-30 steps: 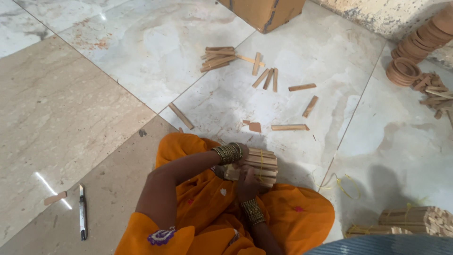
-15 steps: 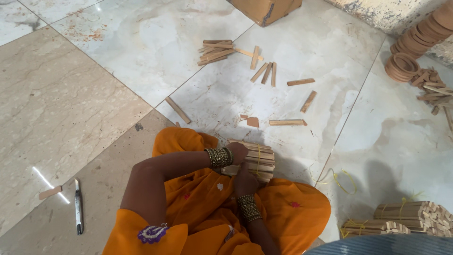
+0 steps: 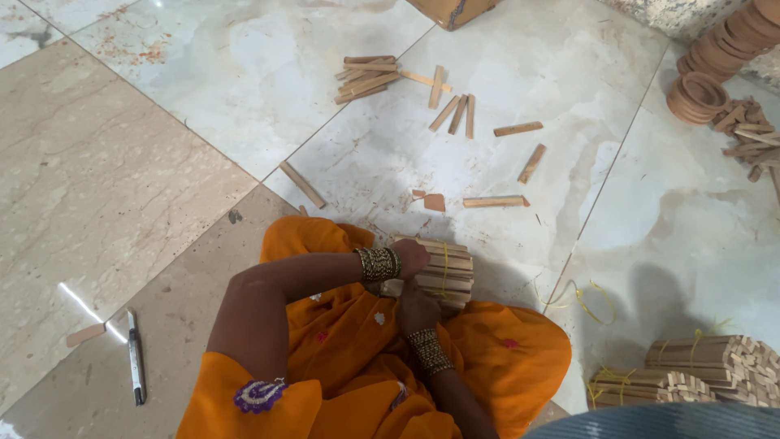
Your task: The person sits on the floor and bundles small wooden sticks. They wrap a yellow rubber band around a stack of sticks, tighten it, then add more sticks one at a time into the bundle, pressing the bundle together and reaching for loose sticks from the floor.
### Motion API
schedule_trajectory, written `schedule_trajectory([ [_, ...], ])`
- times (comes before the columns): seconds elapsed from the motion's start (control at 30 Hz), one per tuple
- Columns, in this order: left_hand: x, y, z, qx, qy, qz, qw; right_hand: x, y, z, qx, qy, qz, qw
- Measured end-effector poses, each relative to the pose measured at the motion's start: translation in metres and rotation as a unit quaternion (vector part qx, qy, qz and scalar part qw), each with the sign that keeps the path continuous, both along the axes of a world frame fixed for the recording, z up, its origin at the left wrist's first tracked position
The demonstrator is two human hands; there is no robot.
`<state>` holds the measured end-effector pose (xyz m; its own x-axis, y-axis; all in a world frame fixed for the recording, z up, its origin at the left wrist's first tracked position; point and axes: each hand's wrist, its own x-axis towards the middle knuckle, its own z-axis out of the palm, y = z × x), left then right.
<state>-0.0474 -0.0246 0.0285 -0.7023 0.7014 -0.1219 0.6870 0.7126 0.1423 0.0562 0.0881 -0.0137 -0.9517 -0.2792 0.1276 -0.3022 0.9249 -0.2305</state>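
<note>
Tan stick bundle (image 3: 435, 272); orange garment (image 3: 487, 358)

Hidden and cut-off parts

The fingers of the left hand (image 3: 409, 257) and the right hand (image 3: 416, 307) are hidden against the bundle of wooden sticks (image 3: 435, 273), so the grip cannot be made out, and the bundle's near-left part is covered by them. The cardboard box (image 3: 452, 10) is cut off by the far edge. The stack of brown rings (image 3: 723, 57) is cut off at the far right corner. The tied stick bundles (image 3: 703, 370) are cut off at the near right, partly behind a grey-blue shape (image 3: 650, 423) that cannot be told.
</note>
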Motion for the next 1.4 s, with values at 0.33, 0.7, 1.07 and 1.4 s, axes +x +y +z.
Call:
schedule_trajectory([
  [0.33, 0.013, -0.006, -0.009, 0.038, 0.077, -0.087, 0.993, -0.002, -0.003, -0.005, 0.123, 0.031, 0.067, 0.99],
  [0.7, 0.005, -0.01, 0.009, -0.029, -0.126, 0.058, 0.99, 0.001, -0.006, -0.002, 0.16, 0.092, 0.059, 0.981],
  [1.07, 0.034, -0.019, -0.008, 0.324, -0.119, 0.225, 0.911, -0.022, 0.019, 0.015, -0.169, -0.025, 0.044, 0.984],
  [1.4, 0.074, -0.029, -0.02, 0.388, 0.027, 0.122, 0.913, -0.062, 0.031, 0.029, -0.245, -0.144, 0.082, 0.955],
])
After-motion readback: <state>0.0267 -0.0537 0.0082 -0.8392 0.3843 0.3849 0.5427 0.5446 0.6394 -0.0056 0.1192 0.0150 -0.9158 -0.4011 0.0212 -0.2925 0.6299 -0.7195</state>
